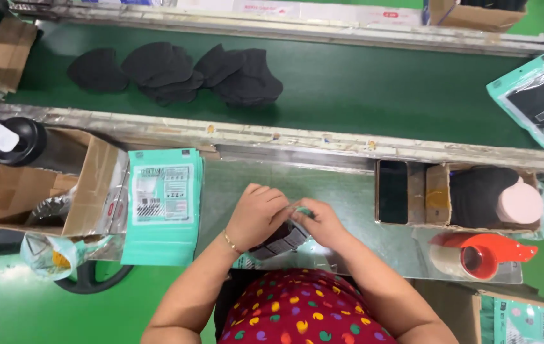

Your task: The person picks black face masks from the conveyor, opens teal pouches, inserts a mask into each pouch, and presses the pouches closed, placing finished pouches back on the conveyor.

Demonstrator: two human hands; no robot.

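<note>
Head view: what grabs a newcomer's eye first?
Both hands, left hand and right hand, meet at the centre over a teal pouch on the metal worktop. A heap of black masks lies on the green belt above. A red tape dispenser sits at lower right.

1. The teal plastic pouch with a clear window (276,243) is the thing I hold. It sits between my two hands, just above the near edge of the shiny metal table (348,191), close in front of my body.
2. Only parts of it show: a teal strip at the top by my right fingers, a teal corner low on the left below my wrist, and a dark middle section.
3. That dark section shows black contents through the clear window, with pale label panels on it.
4. It lies tilted, its lower end toward me, mostly covered by my hands.
</note>
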